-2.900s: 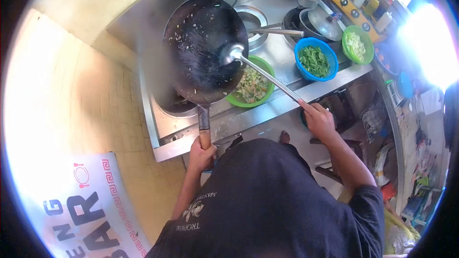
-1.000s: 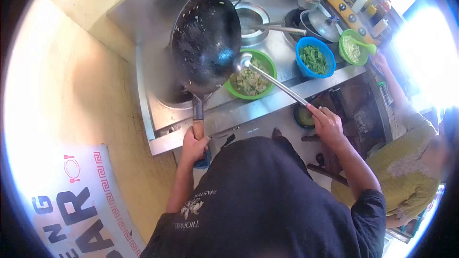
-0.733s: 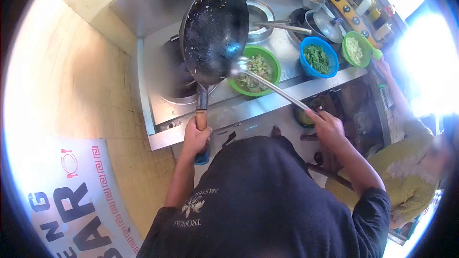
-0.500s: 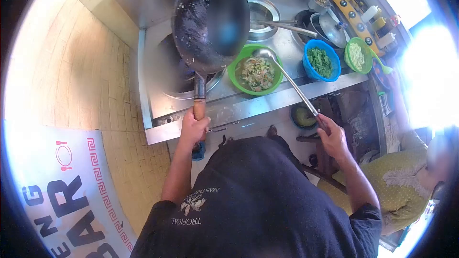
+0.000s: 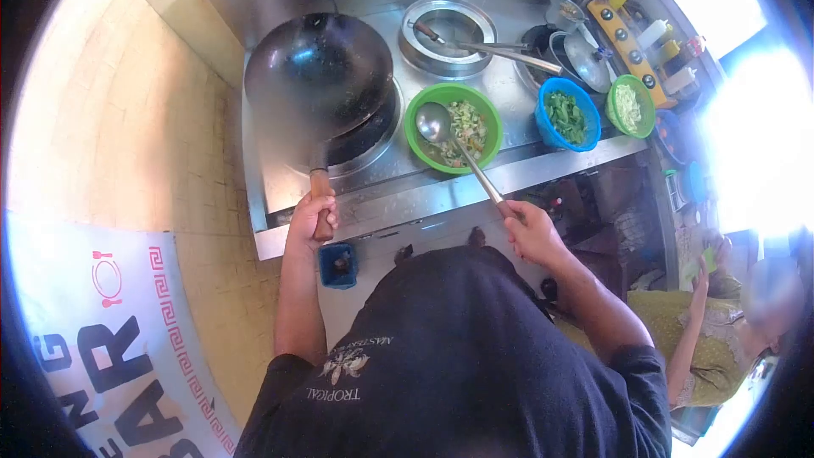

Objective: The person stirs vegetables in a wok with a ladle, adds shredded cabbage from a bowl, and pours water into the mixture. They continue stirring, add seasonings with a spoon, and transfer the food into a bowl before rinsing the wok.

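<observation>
My left hand point(image 5: 315, 215) is wrapped round the wooden handle of a dark wok point(image 5: 326, 76), which sits over the left burner point(image 5: 381, 131). In my right hand point(image 5: 534, 231) is the handle of a long metal ladle point(image 5: 434, 122). The ladle's bowl rests at the left side of a green bowl point(image 5: 413, 137), beside chopped food point(image 5: 469, 130) in it. The inside of the wok looks dark, with a bright reflection, and no food can be made out there.
Behind the green bowl a round metal pot point(image 5: 487, 34) has utensils across it. Rightward stand a blue basket of leafy greens point(image 5: 565, 116), a second green bowl point(image 5: 649, 110), a pan lid point(image 5: 587, 64) and sauce bottles point(image 5: 653, 35). A co-worker point(image 5: 716, 339) is at the far right.
The wok has come down and left onto the burner, from a raised, tilted position. My right hand and the ladle have shifted left, its bowl lower in the green bowl. The co-worker's arms have moved.
</observation>
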Tool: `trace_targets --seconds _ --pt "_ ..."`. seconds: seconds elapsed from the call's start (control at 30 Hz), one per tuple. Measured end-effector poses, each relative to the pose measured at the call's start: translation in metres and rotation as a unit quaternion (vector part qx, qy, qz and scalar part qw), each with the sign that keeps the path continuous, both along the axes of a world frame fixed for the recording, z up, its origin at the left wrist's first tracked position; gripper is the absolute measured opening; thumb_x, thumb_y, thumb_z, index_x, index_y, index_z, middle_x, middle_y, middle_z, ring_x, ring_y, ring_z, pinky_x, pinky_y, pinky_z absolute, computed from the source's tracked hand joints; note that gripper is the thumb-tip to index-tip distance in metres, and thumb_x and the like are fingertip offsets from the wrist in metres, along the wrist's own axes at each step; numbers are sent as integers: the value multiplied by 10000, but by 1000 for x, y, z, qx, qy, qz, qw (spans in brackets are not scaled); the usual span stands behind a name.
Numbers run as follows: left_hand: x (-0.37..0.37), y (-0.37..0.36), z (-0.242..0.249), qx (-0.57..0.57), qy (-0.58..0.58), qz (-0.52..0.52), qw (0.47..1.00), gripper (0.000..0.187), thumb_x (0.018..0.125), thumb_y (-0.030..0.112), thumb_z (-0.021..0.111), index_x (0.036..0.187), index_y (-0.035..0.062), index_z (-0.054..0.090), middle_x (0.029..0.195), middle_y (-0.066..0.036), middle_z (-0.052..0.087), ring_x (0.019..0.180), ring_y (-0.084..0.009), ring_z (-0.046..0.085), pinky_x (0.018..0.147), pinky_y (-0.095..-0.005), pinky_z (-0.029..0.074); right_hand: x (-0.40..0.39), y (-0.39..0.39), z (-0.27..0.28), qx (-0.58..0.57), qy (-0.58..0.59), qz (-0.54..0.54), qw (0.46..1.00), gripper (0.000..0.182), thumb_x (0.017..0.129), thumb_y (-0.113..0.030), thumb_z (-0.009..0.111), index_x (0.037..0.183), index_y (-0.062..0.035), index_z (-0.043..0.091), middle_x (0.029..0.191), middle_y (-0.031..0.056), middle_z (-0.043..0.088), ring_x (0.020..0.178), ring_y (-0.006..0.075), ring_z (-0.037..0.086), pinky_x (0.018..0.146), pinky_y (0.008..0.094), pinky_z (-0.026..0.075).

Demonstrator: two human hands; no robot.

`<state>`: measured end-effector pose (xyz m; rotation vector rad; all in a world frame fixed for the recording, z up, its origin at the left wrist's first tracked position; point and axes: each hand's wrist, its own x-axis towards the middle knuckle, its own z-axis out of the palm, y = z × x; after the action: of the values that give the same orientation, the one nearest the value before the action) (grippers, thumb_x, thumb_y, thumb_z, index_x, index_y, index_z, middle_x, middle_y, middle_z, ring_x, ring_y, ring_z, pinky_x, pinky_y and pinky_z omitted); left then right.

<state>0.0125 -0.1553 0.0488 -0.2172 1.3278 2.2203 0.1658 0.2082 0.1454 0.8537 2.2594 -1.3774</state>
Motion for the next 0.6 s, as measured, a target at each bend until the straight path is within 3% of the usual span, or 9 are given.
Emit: trace_targets --seconds 0.13,0.23,0.3,0.4,0.47,0.5,0.53,0.57,0.6 --pt "-14 -12 -42 84 -78 -10 993 252 811 60 589 1037 29 481 707 -54 528 538 -150 526 465 -293 445 -6 -3 -6 60 13 31 998 422 893 -168 526 1289 -31 477 732 59 584 502 115 545 422 279 438" --pt "-16 -17 -67 71 -91 -5 993 241 828 89 598 1038 29 495 707 -54 533 547 -149 530 480 -294 452 -5 9 -31 152 72 110 980 398 886 -171 535 1250 -13 509 794 91 625 531 133 580 482 298 482" --pt "-14 -17 -76 90 -96 -2 991 248 836 120 607 1043 28 504 706 -54 536 542 -160 530 491 -310 461 -5 11 -37 266 205 178 925 382 878 -167 542 1224 -6 528 820 110 641 545 142 598 529 306 503" --pt "-5 -9 -52 75 -108 21 991 256 860 171 610 1051 23 526 709 -55 544 560 -178 538 534 -330 478 -12 6 -20 168 58 112 978 377 892 -165 529 1244 -29 524 765 80 613 506 129 565 484 298 481" --pt "-3 -10 -51 40 -111 38 992 257 875 193 604 1053 19 538 712 -55 550 582 -186 547 566 -335 485 -11 6 -20 123 50 84 988 373 900 -162 526 1250 -33 522 736 57 587 481 113 534 447 282 453" --pt "-3 -12 -51 -235 85 112 962 265 891 202 591 1069 10 543 736 -60 563 621 -185 557 602 -328 484 -12 6 -18 75 45 55 995 370 907 -159 524 1256 -37 520 708 35 560 457 97 504 410 265 424" --pt "-3 -11 -50 -479 272 175 816 275 908 211 578 1084 1 548 759 -65 577 660 -183 567 637 -321 482 -12 6 -12 79 47 52 994 370 907 -159 524 1256 -37 520 708 35 560 457 97 504 410 265 424" --pt "7 -13 -47 -575 345 258 696 290 910 219 585 1072 -21 573 833 -88 606 759 -162 577 691 -291 470 -10 4 -3 -2 19 -23 1000 371 913 -150 520 1267 -38 512 695 18 536 444 75 471 383 238 386" --pt "14 7 -35 -575 342 261 696 290 910 219 585 1072 -21 573 833 -88 606 759 -162 577 691 -291 470 -9 2 7 -84 -10 -94 992 373 919 -142 516 1278 -40 505 681 1 511 430 53 438 355 210 348"
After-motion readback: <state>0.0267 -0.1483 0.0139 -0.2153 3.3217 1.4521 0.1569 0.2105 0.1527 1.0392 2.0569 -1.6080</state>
